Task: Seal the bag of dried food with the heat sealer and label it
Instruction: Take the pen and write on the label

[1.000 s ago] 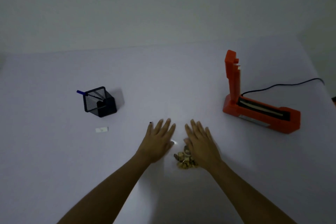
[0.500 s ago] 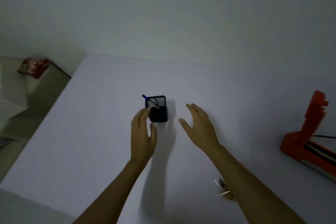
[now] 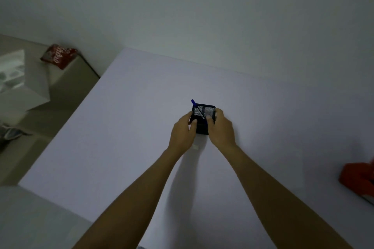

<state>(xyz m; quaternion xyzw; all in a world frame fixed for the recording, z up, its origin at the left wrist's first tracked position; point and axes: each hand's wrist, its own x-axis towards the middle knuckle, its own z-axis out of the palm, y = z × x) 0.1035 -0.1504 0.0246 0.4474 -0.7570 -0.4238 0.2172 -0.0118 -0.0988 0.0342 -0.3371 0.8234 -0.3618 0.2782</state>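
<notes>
both hands on the pen holder (image 3: 203, 119) — labelling gear

left hand (image 3: 181, 134) and right hand (image 3: 221, 130), each grip clasping its sides mid-counter (image 3: 141, 127); bag unseen — sealing progress unclear.

Tabletop (image 3: 125, 137): pale, plain, running back to a blank wall.
Red packet (image 3: 58, 56): white lettering, lying on a low surface off the tabletop's left side.
White box (image 3: 22, 79): near the packet.

We see only a blurred corner of the orange plastic heat sealer (image 3: 358, 178), cut off by the right edge. Our hands (image 3: 182, 133) hide the black mesh pen holder's (image 3: 204, 111) lower sides and most of a small white label (image 3: 195, 147).
</notes>
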